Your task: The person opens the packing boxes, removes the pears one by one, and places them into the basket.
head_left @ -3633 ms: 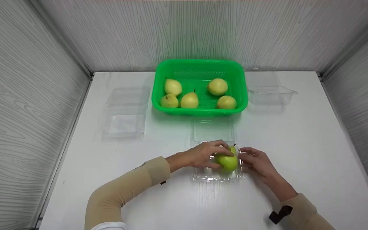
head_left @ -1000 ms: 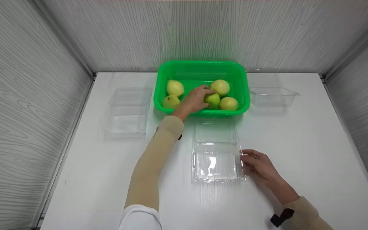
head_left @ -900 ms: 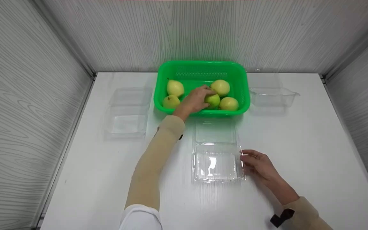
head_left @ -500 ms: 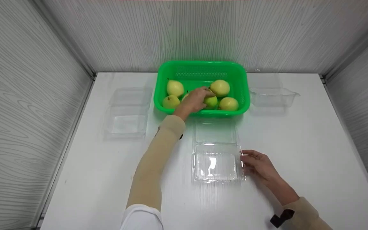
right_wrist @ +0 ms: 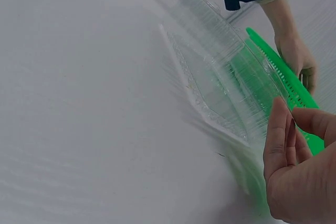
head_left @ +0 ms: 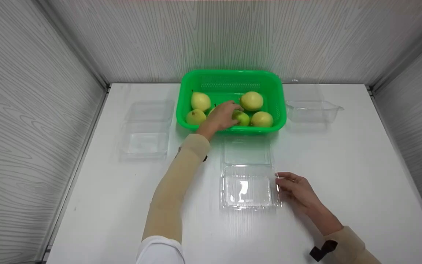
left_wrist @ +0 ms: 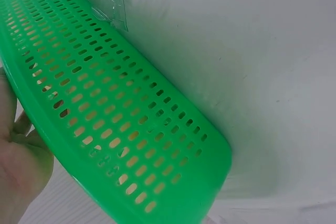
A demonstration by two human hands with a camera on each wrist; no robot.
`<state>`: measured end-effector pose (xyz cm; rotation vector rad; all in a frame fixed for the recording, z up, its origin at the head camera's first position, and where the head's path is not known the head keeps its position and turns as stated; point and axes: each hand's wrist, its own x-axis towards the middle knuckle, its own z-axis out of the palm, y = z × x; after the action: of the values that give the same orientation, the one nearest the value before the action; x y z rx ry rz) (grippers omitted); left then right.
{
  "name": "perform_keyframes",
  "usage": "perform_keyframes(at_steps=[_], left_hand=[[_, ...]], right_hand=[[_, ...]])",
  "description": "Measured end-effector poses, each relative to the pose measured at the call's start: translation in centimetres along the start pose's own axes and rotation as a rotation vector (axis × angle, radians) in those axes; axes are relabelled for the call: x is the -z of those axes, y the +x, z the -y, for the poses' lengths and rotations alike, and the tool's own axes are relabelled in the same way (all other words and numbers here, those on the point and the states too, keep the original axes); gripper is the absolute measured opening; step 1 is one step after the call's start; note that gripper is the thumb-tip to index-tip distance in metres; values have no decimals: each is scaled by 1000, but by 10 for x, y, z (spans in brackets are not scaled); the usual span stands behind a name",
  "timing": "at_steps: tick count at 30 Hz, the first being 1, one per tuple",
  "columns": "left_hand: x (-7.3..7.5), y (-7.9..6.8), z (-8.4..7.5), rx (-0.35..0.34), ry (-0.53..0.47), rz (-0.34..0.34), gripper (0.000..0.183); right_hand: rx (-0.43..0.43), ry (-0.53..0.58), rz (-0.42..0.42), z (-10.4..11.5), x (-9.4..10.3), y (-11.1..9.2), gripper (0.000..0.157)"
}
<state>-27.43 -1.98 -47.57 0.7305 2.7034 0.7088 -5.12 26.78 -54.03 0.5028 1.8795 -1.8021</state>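
Observation:
In the head view my left hand is inside the green basket. Its thumb and fingers are spread beside a bright green fruit, with a gap between fingertips and fruit; whether the thumb touches it I cannot tell. Several pale yellow pears lie around it, one partly covered by the hand. My right hand pinches the right rim of a clear plastic clamshell container, which lies with its lid folded back toward the basket. The right wrist view shows thumb and fingers on that thin rim.
Another clear clamshell container stands lidded-back at the left of the white table. A third clear container sits right of the basket. Wood-grain panels enclose the table at the back and sides.
My left hand carried the green fruit from the clear container up into the basket. Within the last half second its fingers have drawn off the fruit. The right hand stays at the rim.

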Motion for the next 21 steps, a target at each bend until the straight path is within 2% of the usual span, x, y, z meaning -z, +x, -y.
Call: perform_keyframes(at_steps=[5, 9, 15, 21], left_hand=[[3, -5, 0, -21, -23, -28, 49], [6, -12, -2, -24, -3, -41, 52], [9, -29, -3, -34, 57, -61, 57], [9, -47, -3, -36, 88, -100, 65]], right_hand=[[-3, 18, 2, 1, 0, 0, 48], [12, 18, -6, 3, 3, -1, 49], [86, -23, -30, 11, 7, -1, 55], [198, -117, -88, 23, 9, -3, 58]])
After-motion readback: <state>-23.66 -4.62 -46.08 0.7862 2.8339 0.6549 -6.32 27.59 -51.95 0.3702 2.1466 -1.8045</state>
